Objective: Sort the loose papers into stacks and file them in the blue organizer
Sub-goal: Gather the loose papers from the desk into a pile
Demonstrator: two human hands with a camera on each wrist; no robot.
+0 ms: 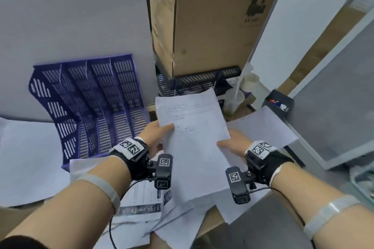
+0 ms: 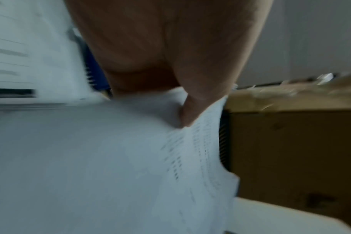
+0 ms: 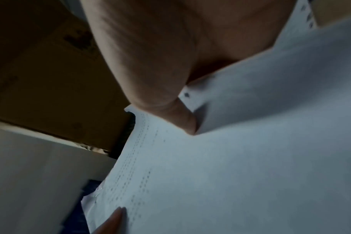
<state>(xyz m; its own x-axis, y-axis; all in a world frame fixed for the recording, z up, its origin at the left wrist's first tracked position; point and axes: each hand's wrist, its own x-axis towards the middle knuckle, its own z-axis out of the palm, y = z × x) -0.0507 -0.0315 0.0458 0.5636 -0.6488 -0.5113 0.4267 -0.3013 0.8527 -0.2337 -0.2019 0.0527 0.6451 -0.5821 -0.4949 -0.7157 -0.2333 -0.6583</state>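
Both hands grip one sheaf of printed papers [image 1: 194, 139] held up in the air. The left hand [image 1: 156, 135] pinches its left edge with the thumb laid across the top sheet, and the right hand [image 1: 232, 144] pinches the right edge the same way. In each wrist view a thumb presses down on the paper; the fingers underneath are hidden, apart from one fingertip at the bottom of the right wrist view.

The sheaf hangs above the near middle of the surface, to the right of the blue organizer [image 1: 91, 105], which stands at the far left with its slots open. None of this sheaf is in a slot yet. More loose papers [image 1: 145, 212] lie scattered below and to the left, with another sheet [image 1: 263, 127] lying to the right.

The risks look like these:
- The hold is only at the two side edges, so the middle and the near end can sag. A loosened thumb would probably let lower sheets slide out onto the pile underneath and mix with the unsorted ones.
- The edges do not look squared. Fed in like this, a protruding corner could catch on a divider and crumple.
- The swing left passes close to the cardboard box [image 1: 212, 18] and the dark tray [image 1: 202, 83] beneath it, so the far corner could snag.
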